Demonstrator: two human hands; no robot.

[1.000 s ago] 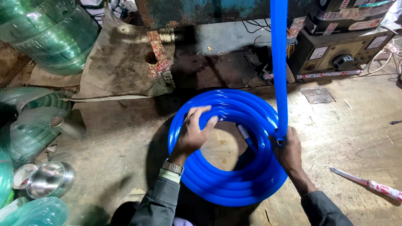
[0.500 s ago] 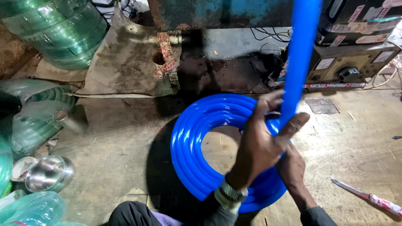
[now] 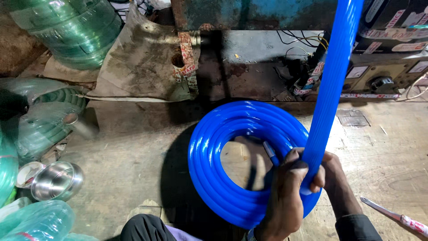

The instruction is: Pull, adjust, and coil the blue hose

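- Hose (image 3: 332,89) runs steeply up from the hands – long axis near upright, leaning right toward the top edge.
- Left hand (image 3: 285,196) closes around its lower end, just above the coil (image 3: 214,178).
- Right hand (image 3: 336,180) sits behind, touching hose and coil; whether it grips, I cannot tell.
- Coil lies flat on the floor (image 3: 129,156) – steel bowl (image 3: 58,180) well left, contents unclear.
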